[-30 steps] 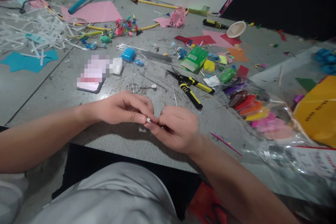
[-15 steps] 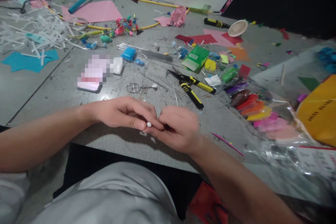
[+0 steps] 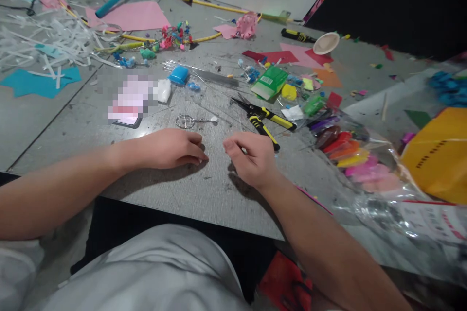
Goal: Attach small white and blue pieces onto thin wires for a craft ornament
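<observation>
My left hand [image 3: 175, 148] rests low over the grey table, its fingers bent and pressed together at the tips. A tiny pale speck shows at those fingertips, too small to name. Across a short gap, my right hand [image 3: 253, 158] is curled closed with the thumb against the fingers; whatever it may hold is hidden. Just beyond them lies a small wire racket [image 3: 186, 121] with a white lump [image 3: 214, 119] at its handle end. Black-and-yellow pliers [image 3: 260, 119] lie with their handles spread, one handle end close behind my right hand.
A phone [image 3: 129, 102] lies on the left beside white [image 3: 163, 91] and blue clay packets [image 3: 178, 75]. Thin wires and a green packet [image 3: 270, 81] are farther back. Bagged coloured clay [image 3: 350, 150] and a yellow packet [image 3: 438, 155] fill the right. White paper strips [image 3: 54, 39] pile up far left.
My hands have come apart from touching each other. The left has turned palm down with its fingertips at the table. The white bit between its fingers no longer shows clearly.
</observation>
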A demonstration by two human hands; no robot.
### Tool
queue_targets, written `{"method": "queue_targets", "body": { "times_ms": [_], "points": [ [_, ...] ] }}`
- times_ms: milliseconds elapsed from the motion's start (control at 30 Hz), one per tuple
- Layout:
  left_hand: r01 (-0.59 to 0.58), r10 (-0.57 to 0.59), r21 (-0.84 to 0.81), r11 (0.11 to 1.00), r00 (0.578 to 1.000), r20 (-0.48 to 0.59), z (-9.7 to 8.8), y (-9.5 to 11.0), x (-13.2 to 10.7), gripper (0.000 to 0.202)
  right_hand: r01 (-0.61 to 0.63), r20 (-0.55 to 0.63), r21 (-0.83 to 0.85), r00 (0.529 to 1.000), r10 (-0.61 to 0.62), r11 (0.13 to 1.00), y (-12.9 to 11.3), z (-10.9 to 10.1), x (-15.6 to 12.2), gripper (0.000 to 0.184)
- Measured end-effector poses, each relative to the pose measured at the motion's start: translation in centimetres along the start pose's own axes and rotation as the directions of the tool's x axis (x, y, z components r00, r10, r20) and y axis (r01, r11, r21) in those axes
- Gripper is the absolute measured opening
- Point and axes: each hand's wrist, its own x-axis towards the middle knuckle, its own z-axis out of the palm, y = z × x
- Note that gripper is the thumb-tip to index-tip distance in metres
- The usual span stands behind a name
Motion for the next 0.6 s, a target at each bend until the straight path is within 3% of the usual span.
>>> {"method": "queue_targets", "body": {
  "times_ms": [133,267,400,600],
  "points": [
    [0.113,-0.112,0.082,0.99,0.994,-0.019,-0.8,-0.1,-0.3,0.033,-0.029,0.017,-0.045,0.999,0.03,0.999,0.3,0.3,0.2,0.044],
    [0.232,-0.214,0.132,0.964,0.967,-0.135,-2.1,-0.6,-0.6,0.027,-0.06,0.006,-0.058,0.998,0.061,0.996,0.7,0.4,0.3,0.041],
    [0.214,-0.193,0.141,0.967,0.97,-0.15,-1.4,-1.0,-0.1,0.035,-0.102,0.02,-0.1,0.994,0.104,0.99,1.0,0.7,0.5,0.039],
    [0.212,-0.192,0.061,0.975,0.952,-0.238,0.1,-1.2,0.9,0.026,-0.1,0.103,-0.133,0.988,0.114,0.986,1.0,1.2,0.6,0.029]
  ]
}}
